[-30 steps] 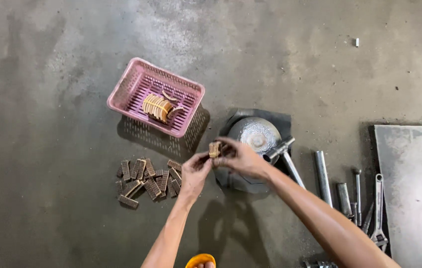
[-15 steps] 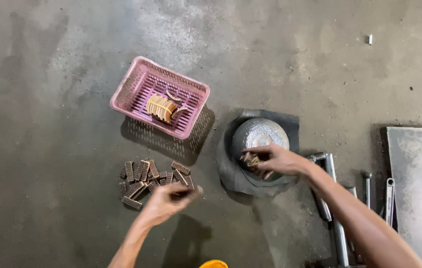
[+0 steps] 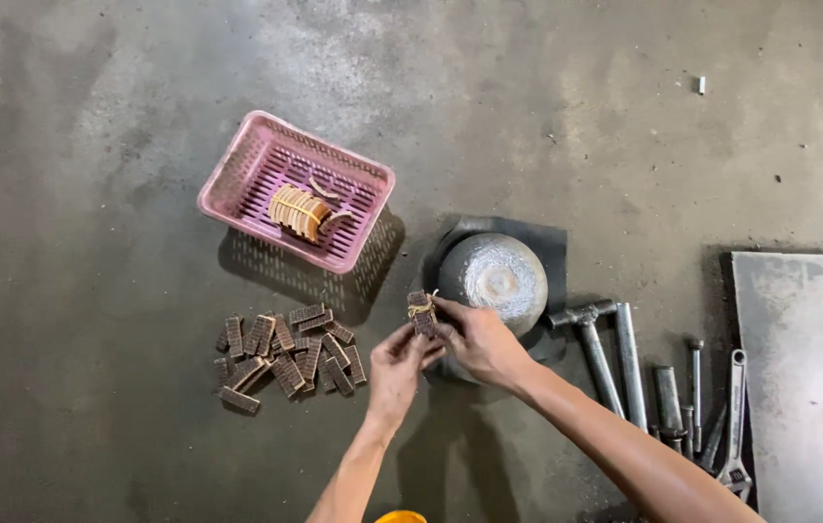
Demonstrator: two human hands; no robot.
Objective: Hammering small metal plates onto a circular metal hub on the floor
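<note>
Brown bundle of small blocks (image 3: 421,312), tied with a band, held by both hands at frame centre.
Left hand (image 3: 398,366) and right hand (image 3: 479,341) pinch it with closed fingers, above the concrete floor (image 3: 92,145), between the loose block pile (image 3: 285,356) and metal bowl (image 3: 494,276); pink basket (image 3: 237,174) sits upper left.

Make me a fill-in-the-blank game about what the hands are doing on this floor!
1. Both hands, the left hand and the right hand, hold a small bundle of brown pieces tied with ____.
2. The basket on the floor is coloured ____.
3. The loose brown pieces lie in a pile just in front of the ____.
4. The metal tools lie on the person's ____ side.

Missing words: string; pink; basket; right
</note>
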